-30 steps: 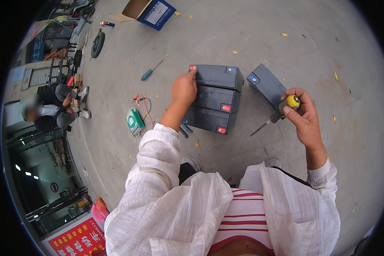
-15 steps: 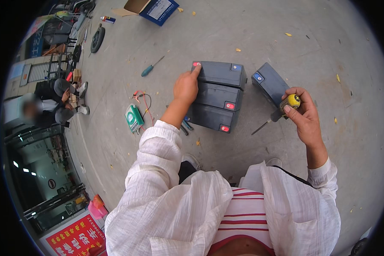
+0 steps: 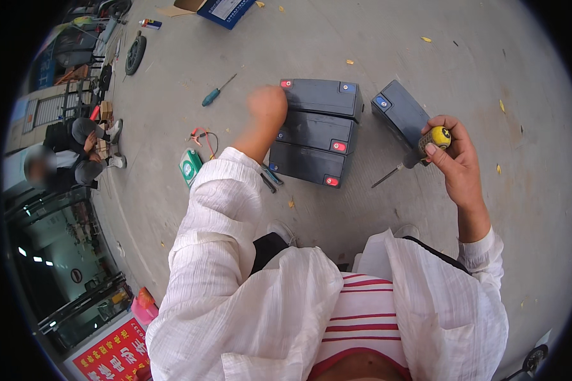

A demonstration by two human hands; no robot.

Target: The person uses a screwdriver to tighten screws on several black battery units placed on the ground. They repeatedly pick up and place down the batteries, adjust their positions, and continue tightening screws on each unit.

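Observation:
Three dark grey batteries with red and blue terminals lie side by side on the ground: the far battery (image 3: 321, 98), the middle battery (image 3: 308, 132) and the near battery (image 3: 305, 164). To their right a fourth battery (image 3: 403, 113) lies at a slant. My left hand (image 3: 267, 106) is at the left end of the far battery, beside its red terminal; motion smears its fingers. In my right hand (image 3: 456, 166) is a screwdriver (image 3: 412, 157) with a yellow and black handle, its shaft pointing down and left. That hand is just in front of the fourth battery.
Left of the batteries lie a teal-handled screwdriver (image 3: 213, 95), a green and white device (image 3: 189, 166) with clip leads, and pliers-like handles (image 3: 270, 180). A blue carton (image 3: 225, 11) and a small wheel (image 3: 135, 54) are farther off. Someone (image 3: 76, 149) crouches at the left.
My left hand has drawn back from the far battery's red terminal, where a finger was touching it. The right hand still grips the screwdriver in nearly the same place. The view has shifted slightly.

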